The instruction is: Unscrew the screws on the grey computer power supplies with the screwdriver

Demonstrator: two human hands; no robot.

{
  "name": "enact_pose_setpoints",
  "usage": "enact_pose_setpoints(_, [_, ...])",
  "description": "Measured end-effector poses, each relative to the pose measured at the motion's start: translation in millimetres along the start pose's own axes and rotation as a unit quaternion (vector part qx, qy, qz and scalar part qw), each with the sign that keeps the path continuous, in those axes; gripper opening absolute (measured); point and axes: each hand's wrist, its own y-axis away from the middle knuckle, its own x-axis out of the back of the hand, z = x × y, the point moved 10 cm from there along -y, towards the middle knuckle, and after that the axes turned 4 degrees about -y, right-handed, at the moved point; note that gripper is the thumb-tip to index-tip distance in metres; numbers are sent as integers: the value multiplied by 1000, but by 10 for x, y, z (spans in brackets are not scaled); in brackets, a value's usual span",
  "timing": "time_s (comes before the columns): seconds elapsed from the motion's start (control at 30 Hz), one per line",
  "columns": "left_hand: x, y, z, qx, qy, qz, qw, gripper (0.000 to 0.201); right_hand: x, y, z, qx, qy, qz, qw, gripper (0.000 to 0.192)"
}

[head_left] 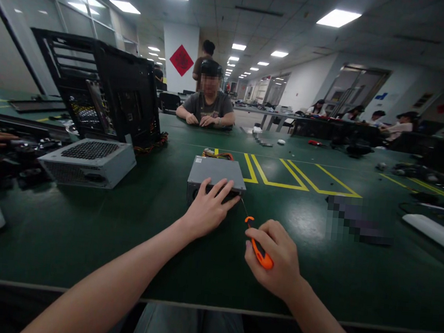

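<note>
screwdriver (258,245) tip unclear, pixelated patch (353,219)

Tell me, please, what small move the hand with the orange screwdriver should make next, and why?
Probably bring the screwdriver tip forward to the near face of the grey power supply. The left hand already steadies that box, while the right hand grips the tool with its thin shaft aimed at the box but short of it.
</note>
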Motion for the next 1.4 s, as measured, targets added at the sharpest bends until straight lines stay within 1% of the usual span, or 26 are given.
enact_pose_setpoints(0.13, [9, -5, 3, 1, 4, 5, 1000, 42, -39, 19, 45, -20, 0, -11, 1000, 11])
enact_pose_setpoints(0.3, [9, -8, 12, 1, 12, -1, 1000, 45, -20, 27, 112, -44, -23, 4, 999, 17])
enact_pose_setpoints(0.53, [12, -6, 22, -1, 20, -5, 1000, 45, -3, -9, 53, -28, -11, -1, 1000, 9])
enact_pose_setpoints(1.0, [-3, -8, 20, 10, 9, -12, 1000, 44, 60, -4, 72, -33, -10, 31, 999, 12])
enact_pose_setpoints(1.2, [-13, -8, 26, 13, 10, -12, 1000, 43, 37, -11, 40, -21, -6, 20, 1000, 11])
enact_pose_setpoints(1.4, [-10, -8, 23, 12, 13, -12, 1000, 44, 17, 12, 104, -42, -9, 22, 999, 10])
